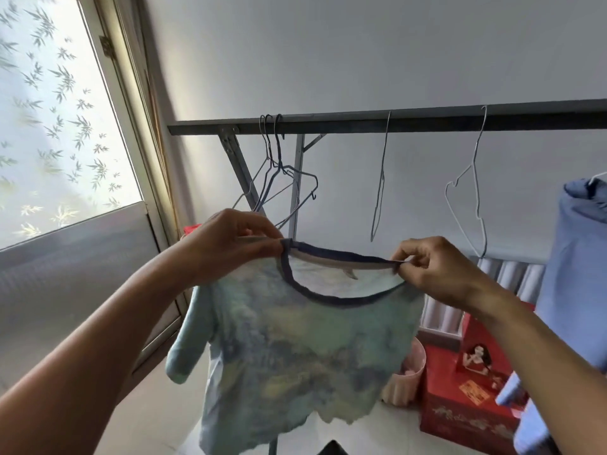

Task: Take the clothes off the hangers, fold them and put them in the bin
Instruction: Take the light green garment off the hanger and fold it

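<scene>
A small blue-green printed T-shirt point(295, 349) with a dark navy collar hangs in the air in front of me, off any hanger. My left hand point(230, 243) pinches its left shoulder by the collar. My right hand point(433, 270) pinches the right shoulder, stretching the neckline between them. Behind it a dark metal rail point(394, 121) carries several bare wire hangers: a bunch point(279, 178) at the left and two single ones point(379, 192) point(473, 192) further right. A blue garment point(574, 257) still hangs on a hanger at the right edge.
A frosted window point(56, 119) with a bamboo pattern fills the left. Red boxes point(469, 399) and a pink ribbed bin point(407, 379) stand low at the right, behind the shirt. The rack's grey upright point(297, 178) stands behind the shirt.
</scene>
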### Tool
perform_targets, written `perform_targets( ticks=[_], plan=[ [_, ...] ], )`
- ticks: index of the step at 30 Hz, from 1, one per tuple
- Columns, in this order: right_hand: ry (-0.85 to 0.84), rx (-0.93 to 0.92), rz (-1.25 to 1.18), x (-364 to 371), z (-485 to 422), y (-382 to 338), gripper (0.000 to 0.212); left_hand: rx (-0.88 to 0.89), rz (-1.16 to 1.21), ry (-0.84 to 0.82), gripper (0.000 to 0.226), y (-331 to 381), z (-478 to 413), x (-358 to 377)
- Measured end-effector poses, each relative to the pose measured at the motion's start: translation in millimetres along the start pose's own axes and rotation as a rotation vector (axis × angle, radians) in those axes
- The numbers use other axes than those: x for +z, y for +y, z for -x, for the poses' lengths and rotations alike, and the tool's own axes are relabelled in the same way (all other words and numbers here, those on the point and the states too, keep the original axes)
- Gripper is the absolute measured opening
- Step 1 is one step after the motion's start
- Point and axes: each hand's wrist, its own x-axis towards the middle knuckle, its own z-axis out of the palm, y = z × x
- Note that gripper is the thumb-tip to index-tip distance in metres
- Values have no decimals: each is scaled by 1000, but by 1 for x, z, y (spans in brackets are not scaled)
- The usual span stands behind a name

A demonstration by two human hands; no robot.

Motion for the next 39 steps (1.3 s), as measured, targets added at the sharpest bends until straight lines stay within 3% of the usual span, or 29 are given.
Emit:
perform_targets(
  ticks=[7,10,13,17,20,25,29,39],
  plan=[
    [-166,-21,-487,1,14,-4,25,15,112,110,28,-14,10,1],
    [-289,-41,-466,-8,17,1,40,14,130,126,32,-16,11,-2],
    [-335,-70,-432,-19,18,3,23,14,164,106,28,-15,14,-4],
    [-206,-134,-427,-17,21,-2,11,-62,211,73,25,-14,15,-4],
    [-94,-80,-525,-12,23,-7,11,-125,236,62,38,-18,17,-2],
    [146,78,-403,6,17,-9,25,-277,350,304,21,-17,12,27],
    [323,163,-271,22,13,-13,35,-388,294,416,26,-14,11,51],
    [274,182,-365,79,20,-44,19,-325,486,447,19,22,15,126]
  ],
)
